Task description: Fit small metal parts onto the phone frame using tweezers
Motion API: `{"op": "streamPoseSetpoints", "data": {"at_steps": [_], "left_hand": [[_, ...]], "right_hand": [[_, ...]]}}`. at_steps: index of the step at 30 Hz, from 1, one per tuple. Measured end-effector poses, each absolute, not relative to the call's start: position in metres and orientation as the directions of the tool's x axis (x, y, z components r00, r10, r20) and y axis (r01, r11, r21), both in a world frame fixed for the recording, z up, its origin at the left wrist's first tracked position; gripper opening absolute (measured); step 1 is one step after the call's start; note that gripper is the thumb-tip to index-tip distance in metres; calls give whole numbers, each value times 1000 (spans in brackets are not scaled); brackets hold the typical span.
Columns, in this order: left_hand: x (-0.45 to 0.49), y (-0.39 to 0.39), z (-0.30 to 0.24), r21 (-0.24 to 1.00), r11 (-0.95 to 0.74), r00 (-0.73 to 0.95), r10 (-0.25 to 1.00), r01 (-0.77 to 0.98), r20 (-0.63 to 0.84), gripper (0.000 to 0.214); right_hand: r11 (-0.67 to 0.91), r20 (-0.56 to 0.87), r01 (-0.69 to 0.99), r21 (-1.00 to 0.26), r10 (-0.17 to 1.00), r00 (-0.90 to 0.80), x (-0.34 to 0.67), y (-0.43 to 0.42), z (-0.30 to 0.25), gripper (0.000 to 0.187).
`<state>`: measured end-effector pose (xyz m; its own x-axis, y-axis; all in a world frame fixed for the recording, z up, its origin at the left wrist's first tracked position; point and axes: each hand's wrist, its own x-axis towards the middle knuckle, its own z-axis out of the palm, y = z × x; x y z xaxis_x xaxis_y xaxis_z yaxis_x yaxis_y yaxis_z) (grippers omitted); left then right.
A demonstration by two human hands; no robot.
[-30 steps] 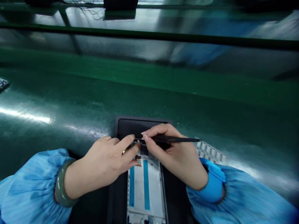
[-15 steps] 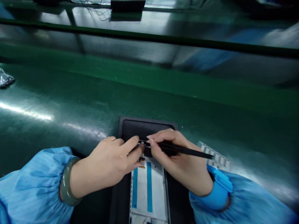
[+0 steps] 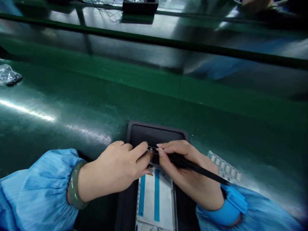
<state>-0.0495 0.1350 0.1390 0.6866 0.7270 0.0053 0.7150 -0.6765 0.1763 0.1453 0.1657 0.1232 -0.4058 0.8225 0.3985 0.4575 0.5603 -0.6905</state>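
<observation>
A phone-like panel (image 3: 166, 195) with a silvery back and two blue strips lies in a black tray (image 3: 154, 124). My left hand (image 3: 117, 166) reaches over the panel's top end, its thumb and fingers closed near a small gold flex cable (image 3: 150, 170). What exactly these fingertips pinch is hidden. My right hand (image 3: 192, 173) grips black tweezers (image 3: 204, 171) like a pen, their back end slanting down towards the wrist. Both sets of fingertips almost meet at the dark top end of the panel, where the tweezer tips are hard to make out.
A pale strip with several small rectangular pieces (image 3: 226, 168) lies right of the tray, partly behind my right hand. A clear plastic bag (image 3: 9, 75) sits at the far left of the green table (image 3: 79, 106). Across the back runs a dark rail (image 3: 154, 40), with a black box (image 3: 140, 8) beyond.
The view has shifted, so the tray and hands appear slightly further right. In my right hand the tweezers have tilted, their back end lower. My left hand keeps its grip.
</observation>
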Motion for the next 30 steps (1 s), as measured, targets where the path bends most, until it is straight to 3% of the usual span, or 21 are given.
{"op": "streamPoseSetpoints", "data": {"at_steps": [5, 20, 30], "left_hand": [[-50, 136, 141, 187, -673, 684, 730, 716, 9, 38], [-49, 135, 139, 159, -683, 686, 726, 713, 41, 35], [-49, 134, 139, 172, -686, 689, 723, 707, 49, 35]], "right_hand": [[474, 361, 451, -756, 877, -317, 150, 164, 121, 17], [553, 386, 501, -666, 830, -403, 147, 166, 122, 13], [515, 346, 550, -657, 855, -386, 144, 167, 122, 10]]}}
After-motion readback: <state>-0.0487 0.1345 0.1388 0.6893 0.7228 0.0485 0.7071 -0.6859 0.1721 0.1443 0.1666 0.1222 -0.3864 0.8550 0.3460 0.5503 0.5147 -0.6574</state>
